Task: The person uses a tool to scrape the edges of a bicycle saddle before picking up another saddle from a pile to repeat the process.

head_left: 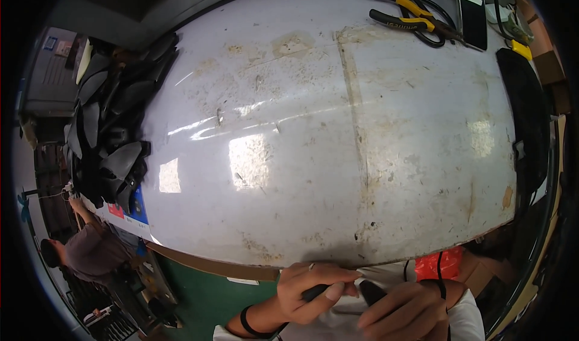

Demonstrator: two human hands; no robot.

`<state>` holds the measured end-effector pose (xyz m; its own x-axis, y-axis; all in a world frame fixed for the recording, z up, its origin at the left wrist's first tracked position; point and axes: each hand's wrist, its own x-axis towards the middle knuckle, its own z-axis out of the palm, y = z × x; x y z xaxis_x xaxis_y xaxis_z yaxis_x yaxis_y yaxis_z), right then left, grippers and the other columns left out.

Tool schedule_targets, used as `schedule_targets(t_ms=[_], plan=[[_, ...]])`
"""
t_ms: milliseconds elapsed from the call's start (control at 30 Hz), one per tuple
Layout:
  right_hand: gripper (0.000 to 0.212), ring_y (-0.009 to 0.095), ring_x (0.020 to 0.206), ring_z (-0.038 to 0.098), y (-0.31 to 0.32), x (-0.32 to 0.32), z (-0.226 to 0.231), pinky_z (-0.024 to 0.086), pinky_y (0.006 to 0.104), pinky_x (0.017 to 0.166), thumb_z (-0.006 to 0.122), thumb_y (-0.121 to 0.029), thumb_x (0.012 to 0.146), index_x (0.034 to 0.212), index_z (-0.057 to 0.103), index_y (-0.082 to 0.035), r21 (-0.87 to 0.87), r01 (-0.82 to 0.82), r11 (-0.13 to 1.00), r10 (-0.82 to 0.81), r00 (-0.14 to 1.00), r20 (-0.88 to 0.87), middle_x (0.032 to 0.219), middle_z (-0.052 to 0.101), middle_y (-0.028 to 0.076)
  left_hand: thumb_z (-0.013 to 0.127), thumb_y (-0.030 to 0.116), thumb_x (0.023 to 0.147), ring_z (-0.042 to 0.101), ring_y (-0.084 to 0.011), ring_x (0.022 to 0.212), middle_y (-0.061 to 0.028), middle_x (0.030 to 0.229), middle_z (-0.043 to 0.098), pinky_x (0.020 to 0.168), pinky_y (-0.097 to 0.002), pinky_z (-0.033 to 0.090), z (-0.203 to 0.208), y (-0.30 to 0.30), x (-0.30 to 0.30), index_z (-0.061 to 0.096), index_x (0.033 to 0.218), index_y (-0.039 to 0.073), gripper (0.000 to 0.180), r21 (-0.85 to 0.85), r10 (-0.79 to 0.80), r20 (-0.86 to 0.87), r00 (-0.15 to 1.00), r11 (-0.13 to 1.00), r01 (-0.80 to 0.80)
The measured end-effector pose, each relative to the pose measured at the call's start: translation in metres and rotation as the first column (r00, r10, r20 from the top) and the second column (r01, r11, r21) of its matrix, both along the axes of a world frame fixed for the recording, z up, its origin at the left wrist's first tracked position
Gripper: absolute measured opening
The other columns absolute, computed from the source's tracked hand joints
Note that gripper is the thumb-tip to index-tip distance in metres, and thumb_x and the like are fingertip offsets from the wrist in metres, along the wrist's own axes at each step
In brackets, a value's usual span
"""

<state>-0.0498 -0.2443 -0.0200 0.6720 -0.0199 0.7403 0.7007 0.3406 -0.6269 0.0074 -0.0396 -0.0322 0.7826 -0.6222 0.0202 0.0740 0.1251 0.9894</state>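
Near the front edge of the worktable (301, 214), both my hands are held close together over my lap. My left hand (310, 290) is closed with thumb and fingers pinched round a small dark piece (313, 291), mostly covered by the fingers. Curled fingers of my right hand (407, 312) grip another dark, smooth, rounded piece (371, 293), whose tip points toward the left hand. What kind of pieces these are cannot be made out. A pile of curved black plastic-looking parts (117, 124) lies along the table's left side.
Yellow-and-black pliers (410, 22) lie at the far right beside a dark phone-like slab (473, 15). A long black item (525, 117) rests along the right edge. Red material (437, 264) sits by my right arm. A co-worker (90, 250) is at the lower left.
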Motion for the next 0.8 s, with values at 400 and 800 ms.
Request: schedule_targets(t_ms=[400,800], plan=[[0.034,0.024,0.068,0.063,0.027,-0.01,0.01,0.06,0.0418,0.069,0.073,-0.035,0.098,0.09,0.059,-0.005,-0.019,0.055,0.998,-0.054,0.995,0.084,0.08,0.062,0.008,0.036,0.067,0.102,0.076,-0.0362,0.076,-0.0241,0.083,0.074,0.074,-0.0483,0.063,-0.031,0.009,-0.02,0.054,0.134,-0.017,0.092,-0.309,0.045,-0.04,0.998,0.95,-0.055],[0.031,0.028,0.069,0.059,0.075,0.022,-0.003,0.055,0.0438,0.064,0.07,-0.025,0.1,0.083,0.059,-0.001,0.184,0.01,0.983,-0.048,0.977,0.207,0.078,0.058,0.01,0.036,0.062,0.106,0.076,-0.0353,0.075,-0.0216,0.084,0.075,0.07,-0.0429,0.064,-0.03,0.001,-0.026,0.065,0.115,-0.015,0.082,-0.287,0.161,0.108,0.981,0.95,-0.124]])
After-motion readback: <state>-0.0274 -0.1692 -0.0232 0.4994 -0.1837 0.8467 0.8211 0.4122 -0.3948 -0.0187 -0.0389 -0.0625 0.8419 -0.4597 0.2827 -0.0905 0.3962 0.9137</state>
